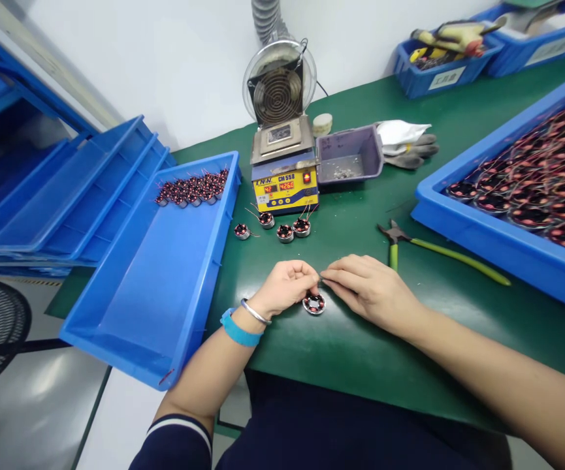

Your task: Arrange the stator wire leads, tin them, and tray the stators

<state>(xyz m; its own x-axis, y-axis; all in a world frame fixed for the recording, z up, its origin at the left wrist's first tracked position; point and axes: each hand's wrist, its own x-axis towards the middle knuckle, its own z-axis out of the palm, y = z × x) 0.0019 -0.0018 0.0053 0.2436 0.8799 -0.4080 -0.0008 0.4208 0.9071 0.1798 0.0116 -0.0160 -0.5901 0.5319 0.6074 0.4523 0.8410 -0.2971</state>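
Green bench [360, 339]: wound coil [314, 303] lying flat beneath both hands; left hand [285, 287] curled, right hand [370, 287] pinching its wire lead [322, 279]; pliers [400, 238] nearer right.

You sit at a factory assembly bench: a green mat [360, 339] holds a solder pot [285, 176] under a fume hose [266, 19], blue trays [159, 274] stocked with wound coils [191, 189], cutters [400, 238], work gloves [409, 147] and labelled parts bins [439, 72].
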